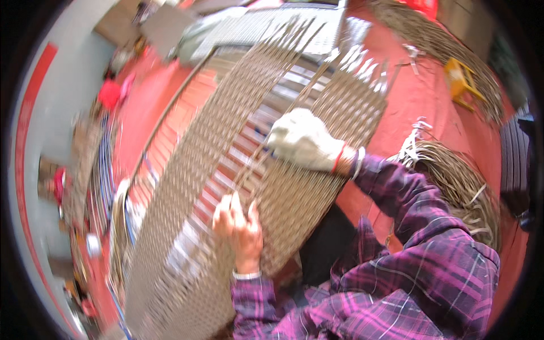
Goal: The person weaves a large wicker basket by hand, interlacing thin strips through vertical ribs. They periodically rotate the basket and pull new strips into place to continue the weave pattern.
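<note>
A large panel of brown woven rattan-like strands (pixel 317 195) stretches diagonally in front of me, with an unfilled strip of crosswise bars (pixel 224 173) along its middle. My left hand (pixel 241 226), bare, lies at the lower part of that strip, its fingers stretched out and the thumb apart, touching loose strands. Higher up, my right hand (pixel 306 141) wears a white knitted glove and is closed over the strip's right edge. Loose brown strands (pixel 252 167) run between the two hands. Small dark-blue bits show by the gloved fingers; what the fist holds is hidden.
Strand bundles with white-tied ends (pixel 453 175) lie on the red floor covering (pixel 408 102) at right. A yellow plastic stool-like piece (pixel 464 82) stands farther back. Another frame (pixel 170 113) is beside the panel, and blue and brown strands (pixel 102 164) lie at left.
</note>
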{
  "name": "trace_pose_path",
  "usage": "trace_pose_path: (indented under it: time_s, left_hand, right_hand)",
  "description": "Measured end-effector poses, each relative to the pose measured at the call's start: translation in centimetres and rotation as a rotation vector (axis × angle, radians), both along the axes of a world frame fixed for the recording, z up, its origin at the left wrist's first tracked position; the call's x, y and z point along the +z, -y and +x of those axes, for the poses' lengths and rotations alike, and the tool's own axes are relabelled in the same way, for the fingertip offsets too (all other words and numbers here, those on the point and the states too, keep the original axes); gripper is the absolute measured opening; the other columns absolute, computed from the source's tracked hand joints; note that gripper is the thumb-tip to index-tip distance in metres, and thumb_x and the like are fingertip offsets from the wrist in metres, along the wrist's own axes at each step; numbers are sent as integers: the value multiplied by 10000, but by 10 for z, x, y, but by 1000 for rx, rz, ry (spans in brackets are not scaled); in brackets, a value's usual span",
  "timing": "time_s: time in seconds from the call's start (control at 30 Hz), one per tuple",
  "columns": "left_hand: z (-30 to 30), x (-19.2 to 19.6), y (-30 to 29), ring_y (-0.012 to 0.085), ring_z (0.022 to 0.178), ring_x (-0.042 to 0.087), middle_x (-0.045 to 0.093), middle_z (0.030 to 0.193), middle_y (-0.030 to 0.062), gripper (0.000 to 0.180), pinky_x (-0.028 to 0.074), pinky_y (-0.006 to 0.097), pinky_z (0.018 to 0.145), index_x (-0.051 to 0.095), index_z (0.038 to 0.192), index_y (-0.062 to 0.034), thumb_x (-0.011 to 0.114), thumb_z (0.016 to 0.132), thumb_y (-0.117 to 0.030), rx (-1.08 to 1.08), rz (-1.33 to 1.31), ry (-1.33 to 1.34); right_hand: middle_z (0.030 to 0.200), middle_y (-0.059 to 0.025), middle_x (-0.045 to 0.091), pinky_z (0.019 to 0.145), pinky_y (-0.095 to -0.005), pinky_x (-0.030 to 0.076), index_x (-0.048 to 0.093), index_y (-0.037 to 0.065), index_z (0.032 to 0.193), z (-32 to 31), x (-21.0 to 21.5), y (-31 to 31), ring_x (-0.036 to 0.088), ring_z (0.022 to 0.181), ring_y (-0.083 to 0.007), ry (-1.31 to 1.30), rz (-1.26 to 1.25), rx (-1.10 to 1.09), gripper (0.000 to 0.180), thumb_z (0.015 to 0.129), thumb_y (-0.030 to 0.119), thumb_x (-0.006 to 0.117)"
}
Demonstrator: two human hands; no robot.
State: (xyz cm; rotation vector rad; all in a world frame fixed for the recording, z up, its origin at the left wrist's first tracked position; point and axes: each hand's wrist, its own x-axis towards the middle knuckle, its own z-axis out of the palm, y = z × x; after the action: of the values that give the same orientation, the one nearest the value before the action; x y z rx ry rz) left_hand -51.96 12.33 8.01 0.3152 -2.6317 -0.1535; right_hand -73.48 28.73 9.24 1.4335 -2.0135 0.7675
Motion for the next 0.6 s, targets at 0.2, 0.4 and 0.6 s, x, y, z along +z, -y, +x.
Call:
trace_pose_path:
  time_s: [0.2,0.4,0.6]
  left_hand:
    - [-5,3,-1,318,1068,523,567,1126,104,416,395,463,897,614,1170,-47,697,861,-312,101,-46,19]
    - [-10,-2,1,275,968,554,574,974,74,268,404,437,840,625,1013,-71,694,864,-283,95,-72,-8]
    - [-13,-2,3,265,841,567,567,816,61,147,407,408,784,606,889,-78,689,856,-195,-28,-5,-15]
  right_hand:
    - [875,11,619,880,-445,395,668,188,764,10,-13,-4,575,947,-197,138,58,-139,183,739,367,703]
    - [873,7,616,882,-455,396,684,207,773,10,-16,-8,571,926,-231,120,73,-194,236,749,440,702]
    - [814,40,602,808,-442,386,668,233,676,9,-16,-7,534,884,-206,171,55,-201,191,719,417,688]
